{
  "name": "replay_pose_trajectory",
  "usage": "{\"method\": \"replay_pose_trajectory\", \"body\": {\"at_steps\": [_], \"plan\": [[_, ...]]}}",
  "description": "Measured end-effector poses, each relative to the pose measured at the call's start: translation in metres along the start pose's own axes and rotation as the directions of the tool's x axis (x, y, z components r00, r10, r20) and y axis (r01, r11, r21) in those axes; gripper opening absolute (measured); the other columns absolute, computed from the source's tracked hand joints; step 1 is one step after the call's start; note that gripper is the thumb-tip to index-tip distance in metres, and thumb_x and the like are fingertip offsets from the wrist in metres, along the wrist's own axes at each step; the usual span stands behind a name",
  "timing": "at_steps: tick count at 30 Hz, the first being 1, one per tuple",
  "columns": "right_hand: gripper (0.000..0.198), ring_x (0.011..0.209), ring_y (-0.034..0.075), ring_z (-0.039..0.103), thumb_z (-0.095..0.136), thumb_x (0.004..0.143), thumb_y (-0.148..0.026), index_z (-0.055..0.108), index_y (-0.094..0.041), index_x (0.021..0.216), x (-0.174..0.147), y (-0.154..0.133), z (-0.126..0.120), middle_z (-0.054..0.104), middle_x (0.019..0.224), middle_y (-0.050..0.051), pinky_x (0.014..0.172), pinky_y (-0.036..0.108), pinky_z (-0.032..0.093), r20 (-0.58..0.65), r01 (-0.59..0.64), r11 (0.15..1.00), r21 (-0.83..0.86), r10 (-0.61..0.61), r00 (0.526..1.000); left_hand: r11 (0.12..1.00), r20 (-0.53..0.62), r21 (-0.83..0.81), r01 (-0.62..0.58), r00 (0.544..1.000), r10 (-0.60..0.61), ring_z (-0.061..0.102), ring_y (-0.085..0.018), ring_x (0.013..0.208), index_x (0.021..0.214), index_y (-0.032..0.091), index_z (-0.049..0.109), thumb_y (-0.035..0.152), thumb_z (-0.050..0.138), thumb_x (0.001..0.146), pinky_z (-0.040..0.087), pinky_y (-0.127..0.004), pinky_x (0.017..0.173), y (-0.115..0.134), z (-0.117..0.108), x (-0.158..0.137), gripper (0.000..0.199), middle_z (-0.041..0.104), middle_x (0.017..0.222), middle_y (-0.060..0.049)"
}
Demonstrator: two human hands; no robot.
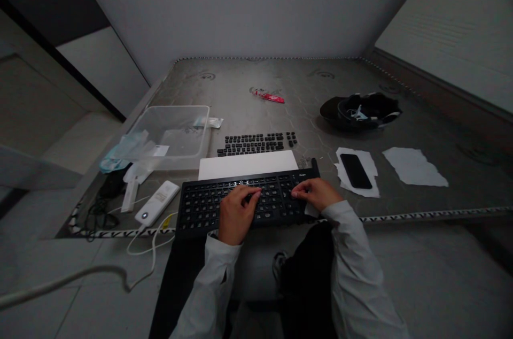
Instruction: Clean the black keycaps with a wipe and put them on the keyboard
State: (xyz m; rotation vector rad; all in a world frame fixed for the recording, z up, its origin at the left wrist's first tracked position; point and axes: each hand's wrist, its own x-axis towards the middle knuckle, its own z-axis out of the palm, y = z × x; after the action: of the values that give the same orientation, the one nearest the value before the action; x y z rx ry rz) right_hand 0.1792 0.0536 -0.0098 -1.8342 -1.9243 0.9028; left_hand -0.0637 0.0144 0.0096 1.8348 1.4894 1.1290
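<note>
Resting along the near edge of a grey patterned mat (pixel 296 117), a long black plastic keyboard (pixel 270 202) lies beneath both hands. The left hand (pixel 236 214) bends over its middle, thumb and forefinger drawn nearly together; the right hand (pixel 318 193) is pinched over its right end — whether either holds a small piece cannot be told. The keyboard should handle as light and stiff, best gripped by its two short ends; the small black loose keycaps (pixel 252 145), laid in rows beyond a flat white rectangular sheet (pixel 248 163), would scatter easily. Room for moving is widest past the keycaps — tighter leftward, by a white oblong corded device (pixel 158 202), and rightward, by a black smartphone (pixel 356 170).
</note>
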Motion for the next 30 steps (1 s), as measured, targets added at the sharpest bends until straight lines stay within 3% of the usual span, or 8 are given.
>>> {"method": "replay_pose_trajectory", "body": {"at_steps": [11, 25, 30], "plan": [[0.019, 0.071, 0.018, 0.062, 0.065, 0.068, -0.038, 0.073, -0.022, 0.075, 0.002, -0.003, 0.0, 0.07, 0.07, 0.002, 0.063, 0.026, 0.04, 0.052, -0.072, 0.996, -0.046, 0.074, 0.996, 1.0, 0.03, 0.028, 0.003, 1.0, -0.003, 0.054, -0.011, 0.06, 0.089, 0.02, 0.068, 0.028, 0.052, 0.084, 0.044, -0.024, 0.061, 0.0, -0.001, 0.001, 0.018, 0.066, 0.085, -0.002], [0.011, 0.059, 0.013, 0.055, 0.064, 0.069, -0.031, 0.064, -0.021, 0.071, 0.001, -0.002, 0.004, 0.06, 0.06, -0.002, 0.058, 0.023, 0.037, 0.034, -0.038, 0.999, -0.036, 0.039, 0.999, 0.999, 0.037, 0.037, -0.002, 0.999, 0.001, 0.054, -0.01, 0.059, 0.089, 0.02, 0.067, 0.028, 0.05, 0.085, 0.044, -0.024, 0.06, -0.001, -0.001, 0.001, 0.019, 0.065, 0.087, -0.002], [0.015, 0.056, 0.012, 0.053, 0.066, 0.065, -0.03, 0.056, -0.02, 0.07, 0.002, 0.001, 0.007, 0.057, 0.058, -0.004, 0.056, 0.022, 0.036, -0.004, -0.022, 1.0, -0.005, 0.022, 1.0, 0.981, 0.136, 0.162, -0.106, 0.987, 0.084, 0.058, -0.013, 0.079, 0.098, 0.024, 0.065, 0.026, 0.045, 0.088, 0.045, -0.025, 0.073, 0.011, 0.019, -0.011, 0.022, 0.063, 0.092, -0.002]]}}
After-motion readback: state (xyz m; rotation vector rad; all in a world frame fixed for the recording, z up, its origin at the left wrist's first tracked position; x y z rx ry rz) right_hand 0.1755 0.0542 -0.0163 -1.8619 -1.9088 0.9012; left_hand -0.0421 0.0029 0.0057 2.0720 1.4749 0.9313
